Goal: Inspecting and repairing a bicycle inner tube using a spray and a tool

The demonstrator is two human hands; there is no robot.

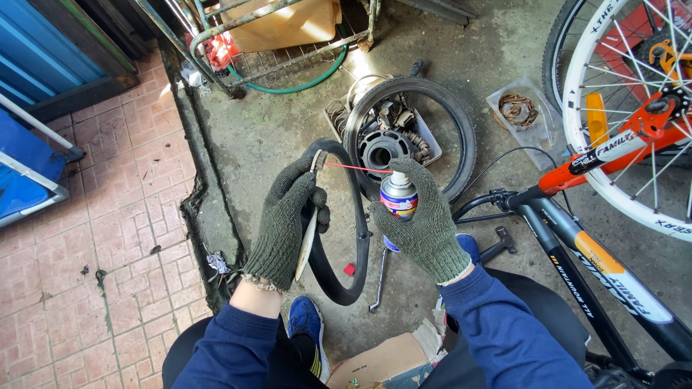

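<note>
Here: left hand [285, 220] grips brush [308, 230] upright, bristles meeting the straw [357, 168] of spray can [398, 198] clasped in right hand [425, 223], over a tyre [346, 238].

spray can [398, 202]: lower body hidden behind the right hand [425, 223]; nozzle under the index finger.
brush [308, 230]: handle partly wrapped by the left hand [283, 220]; bristles too small to make out.
white-rimmed wheel [613, 115]: cut off by top and right edges.
cardboard box [382, 360]: cut by bottom edge.
</note>
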